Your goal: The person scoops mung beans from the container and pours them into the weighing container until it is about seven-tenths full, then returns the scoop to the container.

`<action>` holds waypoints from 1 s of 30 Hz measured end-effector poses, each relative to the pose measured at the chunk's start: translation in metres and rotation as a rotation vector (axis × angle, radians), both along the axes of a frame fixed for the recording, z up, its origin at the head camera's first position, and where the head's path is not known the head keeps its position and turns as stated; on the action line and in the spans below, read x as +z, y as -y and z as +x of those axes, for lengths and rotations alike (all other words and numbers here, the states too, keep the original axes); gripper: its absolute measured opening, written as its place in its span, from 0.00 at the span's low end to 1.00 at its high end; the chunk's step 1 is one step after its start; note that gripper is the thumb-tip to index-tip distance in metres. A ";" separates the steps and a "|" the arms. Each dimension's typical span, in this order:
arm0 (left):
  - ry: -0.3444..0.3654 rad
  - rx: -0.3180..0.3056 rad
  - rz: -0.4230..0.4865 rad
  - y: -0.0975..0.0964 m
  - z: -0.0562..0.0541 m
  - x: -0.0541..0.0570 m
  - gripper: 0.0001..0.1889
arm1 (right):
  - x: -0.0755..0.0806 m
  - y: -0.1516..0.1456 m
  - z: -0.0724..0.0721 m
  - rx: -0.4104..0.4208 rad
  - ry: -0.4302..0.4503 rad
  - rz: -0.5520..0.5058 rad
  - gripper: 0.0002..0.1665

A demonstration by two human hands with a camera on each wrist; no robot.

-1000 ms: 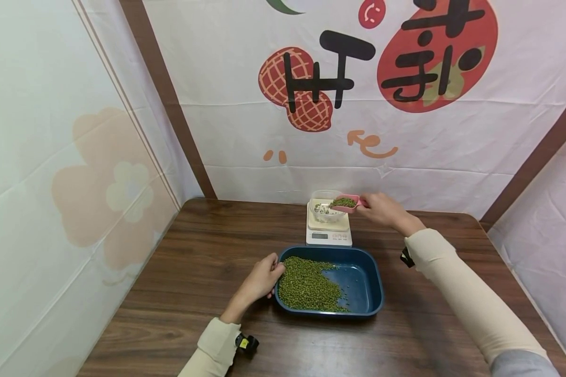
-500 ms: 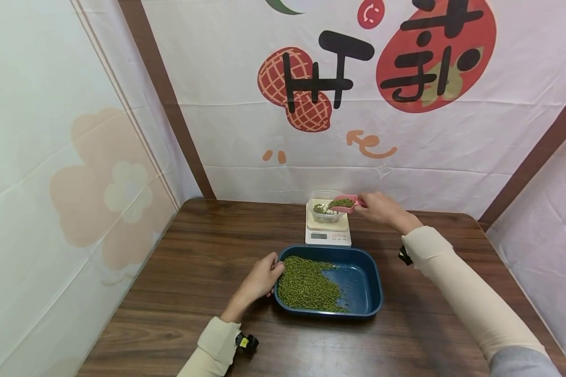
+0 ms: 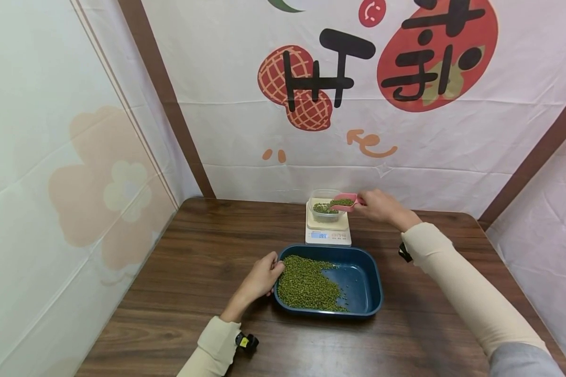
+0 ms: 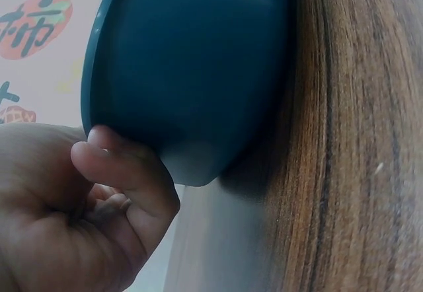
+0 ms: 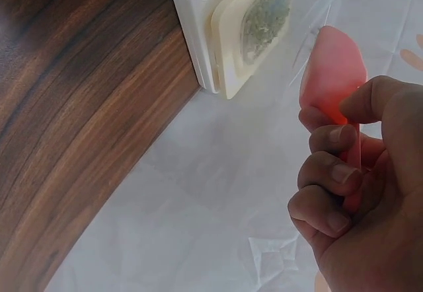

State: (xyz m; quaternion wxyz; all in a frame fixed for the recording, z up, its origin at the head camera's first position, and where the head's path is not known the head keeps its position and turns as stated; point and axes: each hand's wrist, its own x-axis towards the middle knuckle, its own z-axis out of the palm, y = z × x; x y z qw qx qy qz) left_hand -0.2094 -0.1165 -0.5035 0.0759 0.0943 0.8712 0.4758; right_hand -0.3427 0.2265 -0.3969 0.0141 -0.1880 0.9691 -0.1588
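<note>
My right hand (image 3: pixel 381 208) grips the handle of a pink scoop (image 5: pixel 334 67), its fingers curled round it in the right wrist view. Green beans (image 3: pixel 341 202) lie in the scoop, whose lip is tipped over a clear plastic container (image 3: pixel 324 197). Beans cover part of that container's bottom. It stands on a white kitchen scale (image 3: pixel 327 238) with a lit display. My left hand (image 3: pixel 260 276) holds the left rim of a blue tray (image 3: pixel 376 283), thumb and curled finger pinching it in the left wrist view. More green beans (image 3: pixel 306 283) fill the tray's left part.
Everything stands on a dark wooden table (image 3: pixel 193 272). Behind it hangs a white printed cloth (image 3: pixel 236 131), close to the scale and container. Another cloth (image 3: pixel 75 209) borders the table's left side. The tray sits just in front of the scale.
Beans have slid from the scoop into the container, so the scoop holds fewer and the container more. The scale's display has lit up. My left hand and the tray stay in place.
</note>
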 end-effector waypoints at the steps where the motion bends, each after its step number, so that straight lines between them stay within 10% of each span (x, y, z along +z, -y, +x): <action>1: 0.000 0.000 0.000 0.000 0.000 0.000 0.15 | 0.000 0.000 0.000 -0.001 0.001 -0.001 0.15; 30: 0.019 0.006 0.023 0.001 0.000 -0.003 0.14 | 0.012 0.002 -0.002 0.043 -0.071 0.108 0.12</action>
